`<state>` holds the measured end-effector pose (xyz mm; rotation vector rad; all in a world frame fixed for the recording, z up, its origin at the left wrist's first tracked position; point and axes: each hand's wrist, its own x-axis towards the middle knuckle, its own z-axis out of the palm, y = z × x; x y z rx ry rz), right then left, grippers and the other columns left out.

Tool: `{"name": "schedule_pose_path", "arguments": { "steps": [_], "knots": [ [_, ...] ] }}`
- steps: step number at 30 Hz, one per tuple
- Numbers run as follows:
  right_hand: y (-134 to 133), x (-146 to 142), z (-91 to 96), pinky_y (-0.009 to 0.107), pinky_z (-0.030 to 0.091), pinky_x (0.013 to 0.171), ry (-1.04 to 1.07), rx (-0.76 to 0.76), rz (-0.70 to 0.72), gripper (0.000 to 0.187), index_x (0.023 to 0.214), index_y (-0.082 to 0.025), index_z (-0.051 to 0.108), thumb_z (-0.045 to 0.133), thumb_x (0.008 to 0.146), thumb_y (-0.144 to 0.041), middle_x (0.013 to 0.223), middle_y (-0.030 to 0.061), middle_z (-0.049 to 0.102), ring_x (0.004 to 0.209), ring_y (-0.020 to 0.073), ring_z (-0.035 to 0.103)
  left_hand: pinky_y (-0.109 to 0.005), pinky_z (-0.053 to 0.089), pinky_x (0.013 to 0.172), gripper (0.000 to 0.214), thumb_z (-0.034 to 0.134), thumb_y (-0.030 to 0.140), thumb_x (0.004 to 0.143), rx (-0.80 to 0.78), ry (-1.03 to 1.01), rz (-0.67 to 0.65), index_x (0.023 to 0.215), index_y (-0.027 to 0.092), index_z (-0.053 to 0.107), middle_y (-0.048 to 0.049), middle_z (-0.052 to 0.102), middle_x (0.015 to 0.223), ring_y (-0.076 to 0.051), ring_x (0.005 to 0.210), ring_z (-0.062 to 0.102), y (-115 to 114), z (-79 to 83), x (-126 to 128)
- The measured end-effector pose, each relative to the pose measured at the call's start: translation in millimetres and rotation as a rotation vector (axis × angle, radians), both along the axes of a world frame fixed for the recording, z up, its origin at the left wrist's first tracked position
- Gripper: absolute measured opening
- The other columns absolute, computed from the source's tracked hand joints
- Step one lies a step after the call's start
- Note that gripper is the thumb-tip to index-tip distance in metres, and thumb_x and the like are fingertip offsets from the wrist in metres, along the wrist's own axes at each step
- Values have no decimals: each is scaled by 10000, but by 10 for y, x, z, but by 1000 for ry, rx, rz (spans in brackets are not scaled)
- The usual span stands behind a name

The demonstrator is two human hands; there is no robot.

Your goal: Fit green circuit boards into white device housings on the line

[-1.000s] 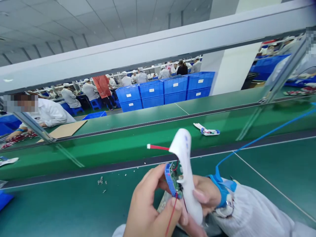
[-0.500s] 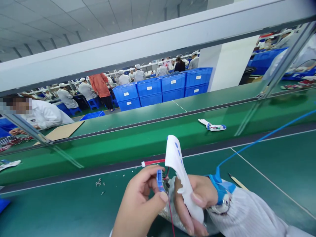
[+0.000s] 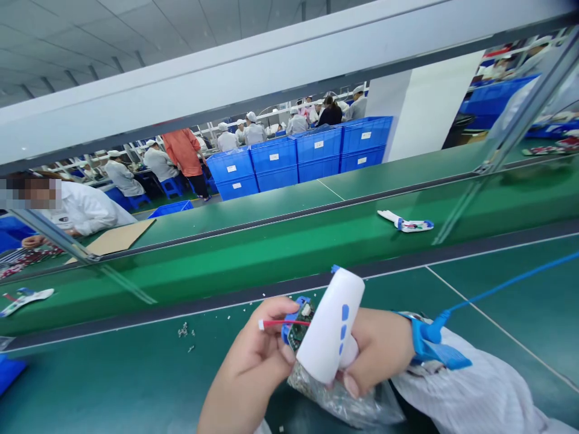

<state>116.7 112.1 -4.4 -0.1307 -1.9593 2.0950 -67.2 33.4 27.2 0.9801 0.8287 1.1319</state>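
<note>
The white casing (image 3: 326, 337) covers part of the circuit board (image 3: 297, 333) and hides most fingers of the right hand (image 3: 384, 342). The clear bag (image 3: 362, 405) lies partly behind it, its contents perhaps small parts but too indistinct to name. The left edge cuts off a blue object (image 3: 9, 374), the right edge the blue cord (image 3: 511, 286); the crate labels (image 3: 319, 144) are too small to read.

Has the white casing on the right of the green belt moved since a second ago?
Yes, the white casing has shifted right along the green belt, closer to the right-hand metal post.
</note>
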Motion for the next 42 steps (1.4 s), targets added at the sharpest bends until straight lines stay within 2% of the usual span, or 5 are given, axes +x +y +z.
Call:
{"name": "schedule_pose_path", "arguments": {
  "steps": [9,13,24,31,42],
  "knots": [
    [27,82,87,245,478,744,-215,353,-59,389,1051,-82,672,627,754,-329,887,67,652,818,180,586,-185,466,511,127,546,301,875,18,-316,-109,861,250,662,14,669,706,-105,562,616,91,-32,-53],
    [32,98,138,193,458,663,-190,412,-89,287,955,-99,698,640,744,-284,799,31,647,744,146,571,-271,524,576,467,431,578,858,-1,-388,-133,857,187,687,-49,680,699,-193,665,662,127,-12,-48],
    [17,97,171,126,379,557,-220,443,-77,119,808,-151,695,684,692,-175,624,-62,564,591,67,496,-189,532,660,90,686,184,772,-26,-318,-64,853,225,681,31,703,778,-96,693,660,159,-69,-31],
    [43,99,78,190,449,659,-310,428,-22,374,1024,-130,698,631,733,-355,837,28,669,749,145,580,-214,530,568,57,691,224,774,-37,-267,104,825,235,667,4,737,817,-111,576,659,202,-56,76],
    [21,75,110,190,471,672,-341,406,-59,246,826,-140,713,646,717,-350,731,4,665,705,136,597,-229,507,554,147,730,235,729,-101,-273,456,825,250,619,-24,737,906,-169,697,687,170,-58,285]
  ]
}}
